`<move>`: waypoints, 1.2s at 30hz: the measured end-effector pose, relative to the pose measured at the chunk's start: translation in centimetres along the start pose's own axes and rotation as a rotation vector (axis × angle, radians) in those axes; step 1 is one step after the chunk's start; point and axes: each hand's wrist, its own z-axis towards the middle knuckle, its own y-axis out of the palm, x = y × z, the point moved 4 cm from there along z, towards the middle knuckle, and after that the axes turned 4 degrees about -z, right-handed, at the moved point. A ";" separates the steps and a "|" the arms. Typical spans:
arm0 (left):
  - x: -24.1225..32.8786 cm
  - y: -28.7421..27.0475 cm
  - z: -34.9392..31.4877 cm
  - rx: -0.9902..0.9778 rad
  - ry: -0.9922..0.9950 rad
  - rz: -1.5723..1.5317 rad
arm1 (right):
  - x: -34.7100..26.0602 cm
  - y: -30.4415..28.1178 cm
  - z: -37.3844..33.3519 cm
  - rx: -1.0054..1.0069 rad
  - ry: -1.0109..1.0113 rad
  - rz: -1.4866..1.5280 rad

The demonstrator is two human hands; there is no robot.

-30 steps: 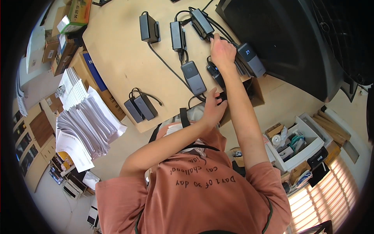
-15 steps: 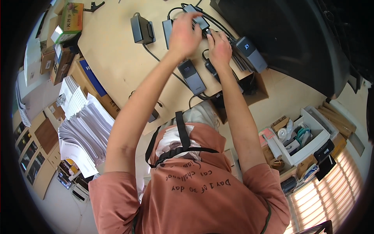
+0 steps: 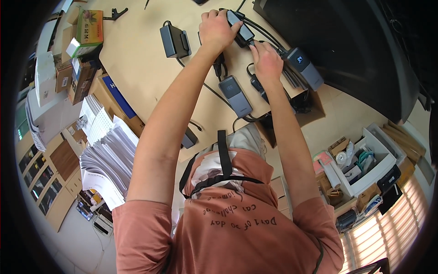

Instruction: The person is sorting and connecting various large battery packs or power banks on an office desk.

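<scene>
A grey power bank (image 3: 240, 28) lies tilted at the far side of the desk, amid black cables. My left hand (image 3: 217, 30) is closed against its left side, thumb along the edge; the fingertips are partly hidden. At the bank's near end, my right hand (image 3: 268, 62) pinches a black cable plug (image 3: 252, 44); whether it sits in the port I cannot tell. Nearer me lies another power bank (image 3: 235, 97) with a lit display. To the right of my right hand stands a third power bank (image 3: 305, 68), its display lit blue. Behind my left hand, a dark device is mostly covered.
A black charger block (image 3: 174, 41) on a cable sits left on the desk (image 3: 137, 59). A large black screen (image 3: 337, 50) borders the right. Boxes (image 3: 89, 27) and stacked papers (image 3: 109, 153) line the left. An open carton (image 3: 310, 112) stands below the desk edge.
The whole view has shifted slightly right and down. My left hand has moved from over the power bank to its left side, uncovering more of its top. My right hand stays at its near end.
</scene>
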 end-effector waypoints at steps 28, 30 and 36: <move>-12.8 -8.7 -38.7 0.140 -0.511 -0.477 | 1.0 -5.0 -9.1 -0.310 -0.068 -0.110; -13.0 -8.6 -39.3 0.139 -0.528 -0.496 | 0.4 -4.5 -8.8 -0.343 -0.085 -0.132; -15.2 -6.8 -40.8 0.282 -0.608 -0.322 | -0.5 -4.1 -9.2 -0.326 0.065 -0.302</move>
